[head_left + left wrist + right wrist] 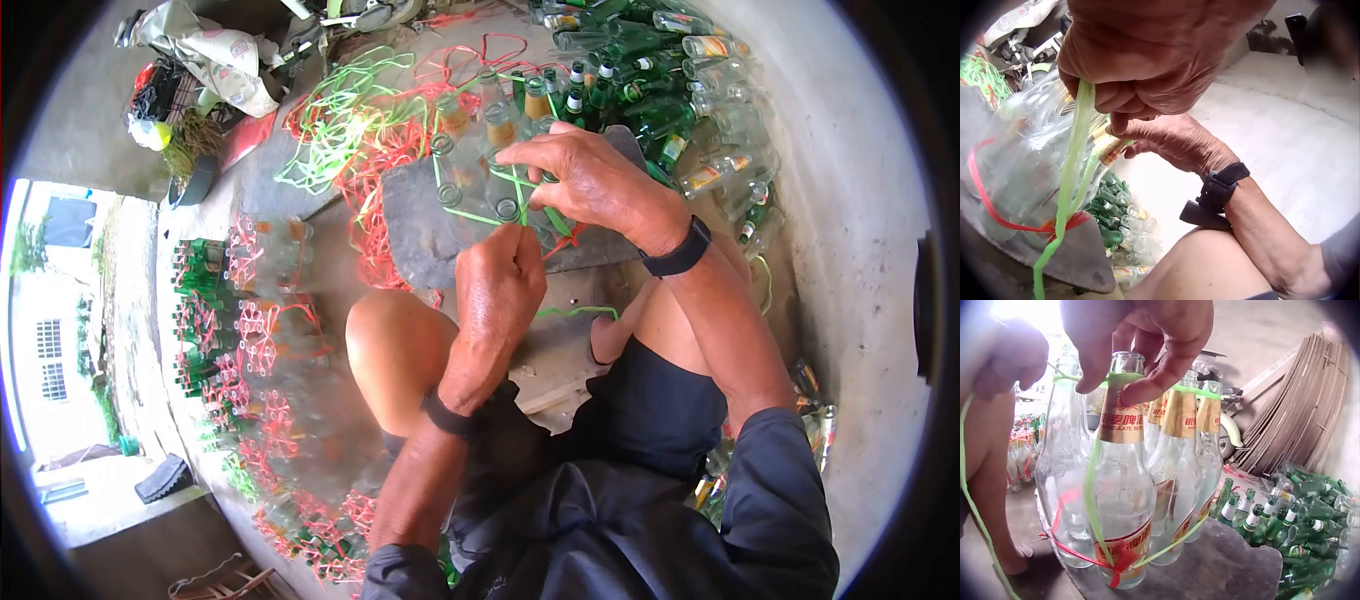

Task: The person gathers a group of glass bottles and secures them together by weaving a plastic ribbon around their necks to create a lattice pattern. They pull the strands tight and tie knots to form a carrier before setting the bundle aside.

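A cluster of clear glass bottles (1125, 506), some with gold neck labels, stands upright on a dark slab (415, 225). Red ribbon (1072, 550) circles them low down, knotted at the front; green ribbon (1197, 392) runs round the necks. My left hand (500, 280) (1141, 56) is curled round a length of green ribbon (1072, 162) at the near side of the bottles. The right hand (600, 185) (1147, 344) is at a front bottle's neck, thumb and fingers either side of it, pinching the green ribbon there.
Green and clear bottles (640, 90) lie and stand along the wall at the right. Tangled green ribbon (345, 120) and red ribbon (375, 200) lie beyond the slab. Rows of ribbon-bound bottles (265, 330) stand at the left. Stacked cardboard (1300, 406) leans at the back.
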Tool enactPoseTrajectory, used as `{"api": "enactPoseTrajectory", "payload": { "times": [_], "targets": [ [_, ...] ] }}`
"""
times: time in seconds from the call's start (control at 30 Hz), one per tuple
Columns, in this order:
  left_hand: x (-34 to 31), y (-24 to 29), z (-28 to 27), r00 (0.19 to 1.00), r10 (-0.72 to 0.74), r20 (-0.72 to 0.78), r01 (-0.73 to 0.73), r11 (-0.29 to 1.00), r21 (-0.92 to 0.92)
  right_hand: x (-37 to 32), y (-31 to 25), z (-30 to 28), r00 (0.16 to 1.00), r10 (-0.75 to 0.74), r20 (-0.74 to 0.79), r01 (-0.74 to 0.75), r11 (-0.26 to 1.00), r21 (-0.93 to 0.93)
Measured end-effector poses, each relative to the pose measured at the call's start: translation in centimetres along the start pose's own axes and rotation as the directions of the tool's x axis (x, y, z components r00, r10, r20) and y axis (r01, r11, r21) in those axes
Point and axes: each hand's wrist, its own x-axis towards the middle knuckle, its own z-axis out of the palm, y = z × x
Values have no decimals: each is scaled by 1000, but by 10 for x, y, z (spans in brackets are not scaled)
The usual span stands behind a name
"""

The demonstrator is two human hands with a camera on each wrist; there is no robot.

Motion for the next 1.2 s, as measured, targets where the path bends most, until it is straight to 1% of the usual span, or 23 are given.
{"api": "enactPoseTrajectory", "payload": {
  "times": [0.03, 0.13, 0.27, 0.3, 0.37, 0.43, 0.47, 0.5, 0.53, 0.6, 0.7, 0.8, 0.93, 1.0, 1.13, 1.2],
  "targets": [
    [4, 3, -3, 999, 34, 10, -35, 998, 51, 0, 2, 2, 1000, -10, -10, 10, 1000, -6],
    [16, 2, -12, 996, 77, 52, -82, 993, 83, 0, 2, 5, 1000, -1, -25, 1, 1000, 4],
    [32, 4, -24, 990, 94, 109, -111, 980, 162, -1, 0, 6, 999, 28, -27, -28, 999, 24],
    [36, 6, -27, 989, 97, 113, -115, 980, 164, 0, -1, 6, 999, 31, -31, -30, 999, 24],
    [43, 13, -32, 987, 58, 147, -82, 983, 163, 1, 0, 7, 999, 53, -7, -53, 999, 2],
    [49, 11, -35, 983, 73, 166, -100, 982, 162, 2, -6, 1, 997, 70, 16, -70, 998, 3],
    [53, 10, -35, 980, 103, 168, -134, 973, 186, 3, -8, -1, 996, 82, 40, -82, 997, 2],
    [56, 8, -36, 976, 132, 171, -167, 963, 210, 3, -7, 0, 996, 83, 41, -83, 997, 4],
    [59, 7, -37, 976, 130, 173, -166, 963, 211, 2, -5, 1, 998, 65, 21, -66, 998, 10],
    [65, 5, -40, 966, 169, 198, -210, 955, 208, 1, -3, 5, 999, 49, 3, -49, 999, 17],
    [76, -3, -40, 964, 171, 204, -221, 941, 256, 1, 0, 8, 998, 63, -6, -63, 998, 6],
    [85, -9, -40, 960, 155, 233, -223, 927, 302, 0, -1, 9, 998, 66, -4, -66, 998, 8],
    [90, -16, -41, 960, 130, 247, -206, 928, 311, -1, -4, 6, 997, 73, -23, -72, 997, 23],
    [88, -18, -40, 973, 60, 222, -135, 930, 342, 0, -4, 7, 997, 78, -14, -78, 996, 34],
    [82, -21, -37, 974, 73, 214, -150, 916, 372, 1, -3, 3, 997, 73, -13, -72, 997, 38],
    [76, -18, -35, 988, 65, 138, -111, 927, 358, 1, -4, 2, 997, 82, 4, -82, 996, 45]
  ]
}}
